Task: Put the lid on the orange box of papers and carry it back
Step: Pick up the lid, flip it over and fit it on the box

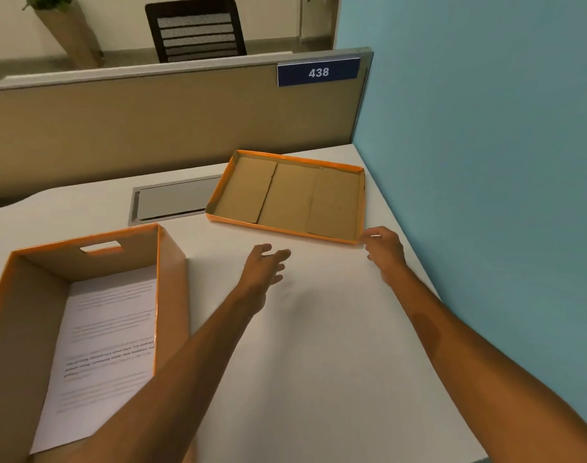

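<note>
The orange box (171, 282) stands open at the left of the white desk, with printed papers (108, 335) lying flat inside it. Its orange lid (287, 198) lies upside down at the far right of the desk, brown cardboard inside facing up. My left hand (263, 267) hovers over the desk just short of the lid's near edge, fingers spread and empty. My right hand (384, 250) is at the lid's near right corner, fingers apart, almost touching the rim.
A grey cable flap (175, 202) is set into the desk (318, 345) behind the box. A tan partition (151, 128) with a blue 438 sign (318, 72) closes the back. A blue wall (485, 162) runs along the right edge.
</note>
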Tool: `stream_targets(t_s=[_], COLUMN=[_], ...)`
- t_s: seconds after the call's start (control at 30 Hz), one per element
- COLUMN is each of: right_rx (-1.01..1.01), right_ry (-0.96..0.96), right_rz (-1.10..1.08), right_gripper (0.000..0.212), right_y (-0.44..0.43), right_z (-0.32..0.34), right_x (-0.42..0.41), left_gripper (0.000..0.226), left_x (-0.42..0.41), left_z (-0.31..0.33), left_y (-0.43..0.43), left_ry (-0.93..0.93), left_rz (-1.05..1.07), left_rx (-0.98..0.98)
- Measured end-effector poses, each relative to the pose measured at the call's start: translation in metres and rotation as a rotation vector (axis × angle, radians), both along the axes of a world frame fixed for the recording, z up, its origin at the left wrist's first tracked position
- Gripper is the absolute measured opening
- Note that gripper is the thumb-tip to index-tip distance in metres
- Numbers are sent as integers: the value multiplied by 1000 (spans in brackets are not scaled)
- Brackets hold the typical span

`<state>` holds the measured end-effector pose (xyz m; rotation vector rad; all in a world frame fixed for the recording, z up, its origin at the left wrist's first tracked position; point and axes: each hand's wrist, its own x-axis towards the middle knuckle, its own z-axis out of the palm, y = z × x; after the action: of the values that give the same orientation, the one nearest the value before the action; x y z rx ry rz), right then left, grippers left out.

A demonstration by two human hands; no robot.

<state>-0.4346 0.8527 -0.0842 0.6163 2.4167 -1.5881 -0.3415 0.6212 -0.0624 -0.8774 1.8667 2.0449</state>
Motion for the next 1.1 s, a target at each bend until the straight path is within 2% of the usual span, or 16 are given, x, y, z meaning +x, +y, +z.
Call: stream_targets(t_s=[0.13,0.23,0.33,0.43,0.53,0.67,0.77,0.93,1.1], right_rx=[-11,-36,-33,32,25,-186,-277,-341,-268], right_ry=[-36,-38,-37,-52,-101,-181,-201,-193,-176], right_rz=[-44,-77,-99,-98,-91,-32,55,100,176], right_gripper=[28,29,29,25,17,12,9,8,12], right_y=[-1,-1,-4,-9,-9,-4,1,2,-4], right_z=[-15,-24,-30,-33,-37,-34,-24,-7,12], right_x=[-33,-56,-74,-86,-94,-95,-92,-81,-66], left_gripper=[67,65,44,18,21,16,23,41,52], left_x=[-36,-61,-83,-98,-103,-104,-104,-101,-92], left_z=[-24,-40,-49,-55,-63,-69,-66,-55,-36], left_y=[9,21,33,39,41,37,31,18,9], left_ry=[-48,-91,-94,-80,-58,-56,-9,113,103], left_rz=[56,33,35,133,197,243,238,319,349], left_rx=[123,96,155,306,396,458,505,624,611])
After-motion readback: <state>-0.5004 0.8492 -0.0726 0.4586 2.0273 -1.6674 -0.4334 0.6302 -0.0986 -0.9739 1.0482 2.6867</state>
